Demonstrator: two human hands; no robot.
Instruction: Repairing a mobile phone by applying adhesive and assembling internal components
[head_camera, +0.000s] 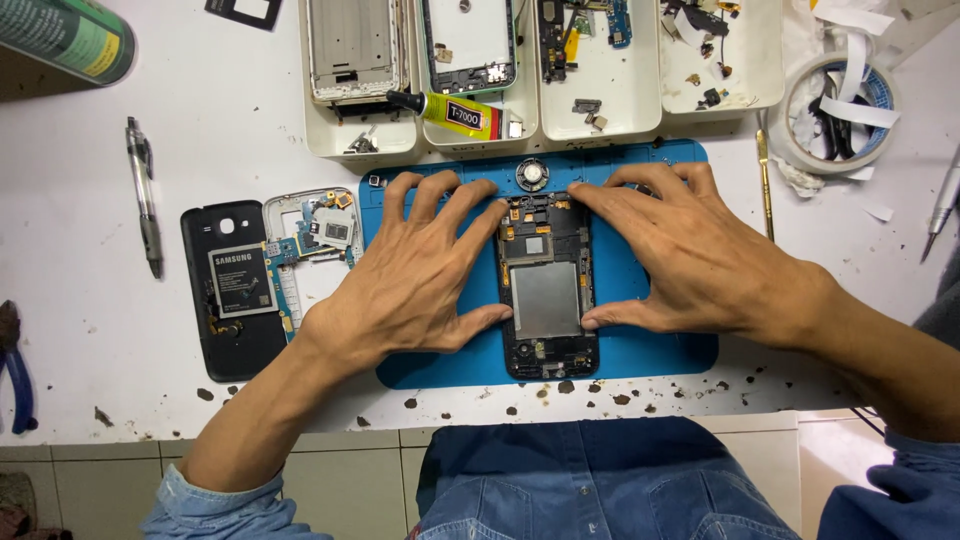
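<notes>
Both hands are pressed onto an opened phone frame (546, 290) that lies lengthwise on a blue repair mat (650, 345) on the white worktop (80, 340). The left hand (415, 275) is spread wide, not closed around anything: its fingers (490, 225) fan out toward the frame's upper left corner, and its thumb tip touches the frame's left edge about halfway down. The right hand (690, 255) mirrors it, fingers splayed with the fingertips on the frame's upper right corner and the thumb against the right edge. Between the two thumbs sits the frame's grey metal plate, with a smaller square shield above it (the frame is face down, its inner side showing).

Just beyond the fingertips of both hands a small round speaker part (532, 175) rests at the mat's far edge. Farther beyond, a row of white trays (610, 120) holds phone housings and loose small parts, and a yellow glue tube (455, 112) with a black nozzle lies across the tray rims. Left of the left hand, off the mat, lie a black back cover (232, 290) and a white midframe with a circuit board (318, 235), touching each other. Farther left lies a pen-shaped tool (145, 195). Right of the right hand, a slim metal spudger (764, 185) lies beside the mat, near a roll of tape (838, 112). Dark specks dot the worktop's near edge.
</notes>
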